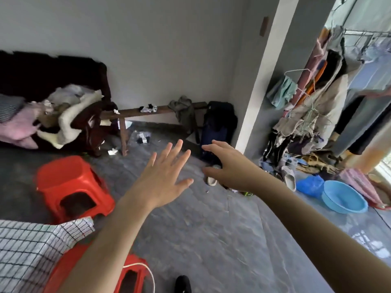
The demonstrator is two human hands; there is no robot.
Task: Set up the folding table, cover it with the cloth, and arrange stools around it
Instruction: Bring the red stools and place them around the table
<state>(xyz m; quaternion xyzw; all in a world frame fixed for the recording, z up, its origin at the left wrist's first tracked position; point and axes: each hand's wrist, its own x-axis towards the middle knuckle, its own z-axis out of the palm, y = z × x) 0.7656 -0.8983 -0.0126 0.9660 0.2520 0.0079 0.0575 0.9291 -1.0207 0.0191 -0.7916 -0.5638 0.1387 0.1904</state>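
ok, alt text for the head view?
Both hands, left hand and right hand, reach forward open and empty over a grey floor. Two red stools stand lower left beside a checked cloth; a blue basin sits right.

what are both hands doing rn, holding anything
Left hand: open, fingers spread, holding nothing.
Right hand: open, fingers loosely extended, holding nothing.

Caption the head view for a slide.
Both hands, left and right, reach out open and empty past two red stools beside the checked cloth.
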